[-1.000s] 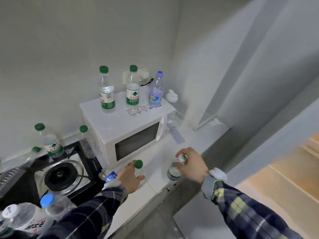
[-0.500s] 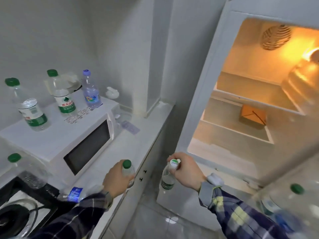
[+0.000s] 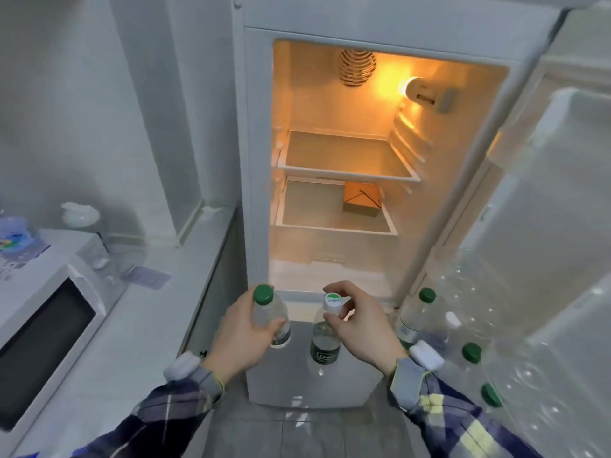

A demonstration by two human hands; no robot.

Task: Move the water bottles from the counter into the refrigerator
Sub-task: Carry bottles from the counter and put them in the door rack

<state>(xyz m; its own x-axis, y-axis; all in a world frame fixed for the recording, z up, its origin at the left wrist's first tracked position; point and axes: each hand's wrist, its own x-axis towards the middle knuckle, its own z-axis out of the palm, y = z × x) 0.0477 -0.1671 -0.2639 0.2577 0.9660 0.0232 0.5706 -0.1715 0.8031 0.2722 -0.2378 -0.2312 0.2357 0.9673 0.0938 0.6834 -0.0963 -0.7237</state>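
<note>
The refrigerator [image 3: 413,38] stands open ahead, lit inside, with two bare shelves [image 3: 344,160]. My left hand [image 3: 241,335] grips a clear water bottle with a green cap [image 3: 264,294] by its upper body. My right hand [image 3: 360,328] pinches the white cap of a second water bottle [image 3: 325,342] with a dark label. I hold both bottles upright in the air, just in front of the fridge's lower edge.
The open fridge door [image 3: 545,226] at right holds several green-capped bottles [image 3: 413,322] in its rack. An orange box [image 3: 362,200] sits on the lower shelf. At left are the counter [image 3: 165,312] and a white microwave [image 3: 49,312] with a bottle [image 3: 13,236] on top.
I have turned right from the counter to face the open fridge. Both hands carried their bottles off the counter and now hold them before the fridge opening.
</note>
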